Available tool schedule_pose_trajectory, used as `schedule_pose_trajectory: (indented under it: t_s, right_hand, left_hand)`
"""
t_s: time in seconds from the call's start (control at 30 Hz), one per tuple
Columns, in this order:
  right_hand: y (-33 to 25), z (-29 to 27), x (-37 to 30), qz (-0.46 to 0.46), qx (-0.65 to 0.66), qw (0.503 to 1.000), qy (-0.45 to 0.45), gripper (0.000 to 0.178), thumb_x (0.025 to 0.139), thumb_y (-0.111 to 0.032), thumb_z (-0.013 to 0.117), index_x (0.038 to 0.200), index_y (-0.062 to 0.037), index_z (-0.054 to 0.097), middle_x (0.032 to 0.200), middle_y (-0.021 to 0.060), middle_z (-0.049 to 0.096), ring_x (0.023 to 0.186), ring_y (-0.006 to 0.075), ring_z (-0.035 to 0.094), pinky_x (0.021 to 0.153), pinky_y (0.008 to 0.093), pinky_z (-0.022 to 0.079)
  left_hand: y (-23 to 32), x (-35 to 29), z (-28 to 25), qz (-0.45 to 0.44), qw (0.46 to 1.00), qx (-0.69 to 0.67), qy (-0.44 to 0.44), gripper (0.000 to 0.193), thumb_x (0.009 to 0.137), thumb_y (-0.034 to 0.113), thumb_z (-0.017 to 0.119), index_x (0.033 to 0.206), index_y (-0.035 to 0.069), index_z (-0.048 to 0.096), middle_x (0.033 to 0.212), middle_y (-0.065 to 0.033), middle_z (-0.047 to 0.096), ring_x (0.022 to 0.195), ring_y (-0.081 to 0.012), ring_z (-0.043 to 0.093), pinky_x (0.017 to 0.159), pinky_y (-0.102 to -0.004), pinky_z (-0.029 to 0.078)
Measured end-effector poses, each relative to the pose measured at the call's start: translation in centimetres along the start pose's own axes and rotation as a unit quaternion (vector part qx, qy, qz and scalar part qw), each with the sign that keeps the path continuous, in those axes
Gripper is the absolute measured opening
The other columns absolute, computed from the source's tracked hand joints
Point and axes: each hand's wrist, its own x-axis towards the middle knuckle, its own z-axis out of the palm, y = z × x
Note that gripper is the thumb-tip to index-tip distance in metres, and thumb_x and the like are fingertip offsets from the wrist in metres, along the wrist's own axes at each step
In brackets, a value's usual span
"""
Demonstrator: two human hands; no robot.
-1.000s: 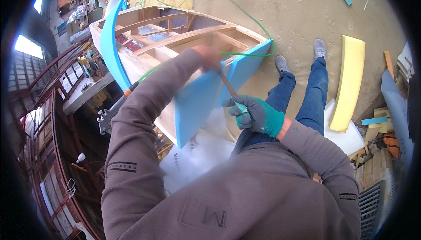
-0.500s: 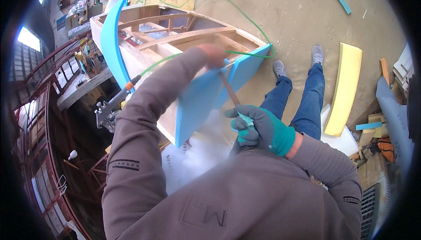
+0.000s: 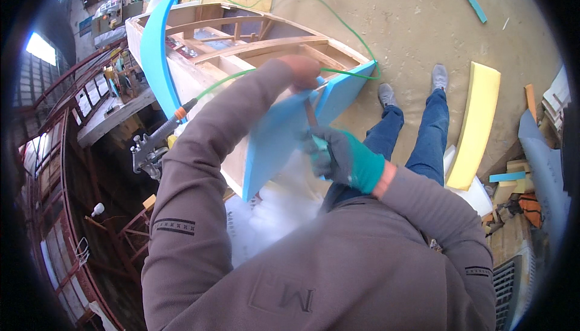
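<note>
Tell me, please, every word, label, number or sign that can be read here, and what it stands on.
Grey-brown sweatshirt: legible dark chest emblem; I don't copy lettering.
Sleeve bands: dark pattern, too small to read.
White sheeting: small dark print, too blurred to read.

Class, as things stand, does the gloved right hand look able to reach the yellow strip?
Probably not: the right hand holds a slim tool, and the yellow strip lies past the legs.
</note>
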Motion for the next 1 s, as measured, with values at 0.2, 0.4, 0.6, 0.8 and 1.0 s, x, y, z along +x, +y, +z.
schedule_pose_trajectory:
  t_s: [0.2,0.4,0.6,0.8,1.0]
  right_hand:
    - [1.5,3.4,-7.8,0.036,-0.050,0.997,0.044,0.027,0.114,-0.031,0.052,0.128,-0.0096,0.062,0.082,-0.0036,0.058,0.056,0.0073,0.046,0.054,0.0265,0.038]
    - [1.8,3.3,-6.5,0.034,-0.003,0.999,0.002,0.029,0.115,-0.033,0.051,0.131,-0.0103,0.060,0.086,-0.0023,0.061,0.056,0.0089,0.050,0.055,0.0266,0.041]
    - [2.1,2.5,-6.6,0.021,0.007,0.999,-0.024,0.026,0.114,-0.032,0.052,0.129,-0.0114,0.060,0.087,-0.0032,0.062,0.057,0.0090,0.052,0.055,0.0281,0.041]
    - [1.1,1.4,-2.5,-0.001,-0.047,0.999,0.009,0.025,0.114,-0.028,0.052,0.129,-0.0097,0.060,0.088,-0.0058,0.058,0.058,0.0064,0.045,0.059,0.0260,0.040]
    - [0.0,2.0,1.1,0.006,-0.012,1.000,-0.009,0.024,0.114,-0.026,0.051,0.130,-0.0093,0.059,0.087,-0.0087,0.055,0.058,0.0045,0.041,0.062,0.0262,0.039]
  left_hand:
    - [0.2,0.0,-0.6,-0.008,1.000,-0.030,0.006,0.028,0.096,0.021,0.063,0.098,-0.001,0.081,0.091,-0.0161,0.081,0.077,-0.0250,0.080,0.069,-0.0390,0.062]
    - [1.7,-5.0,-1.6,-0.078,0.995,-0.065,0.022,0.030,0.095,0.025,0.065,0.108,0.001,0.079,0.093,-0.0171,0.080,0.074,-0.0260,0.079,0.068,-0.0388,0.063]
    - [1.1,-7.4,-0.8,-0.023,0.999,0.035,-0.026,0.035,0.093,0.033,0.065,0.096,0.001,0.081,0.083,-0.0177,0.078,0.073,-0.0280,0.078,0.069,-0.0422,0.062]
    - [0.3,-7.1,0.5,0.022,0.996,0.068,0.047,0.030,0.091,0.025,0.061,0.088,0.002,0.080,0.079,-0.0182,0.077,0.071,-0.0297,0.078,0.070,-0.0436,0.062]
    - [0.8,-7.6,0.4,-0.012,0.995,0.089,0.054,0.025,0.091,0.019,0.064,0.100,0.006,0.083,0.093,-0.0179,0.080,0.085,-0.0321,0.079,0.079,-0.0459,0.061]
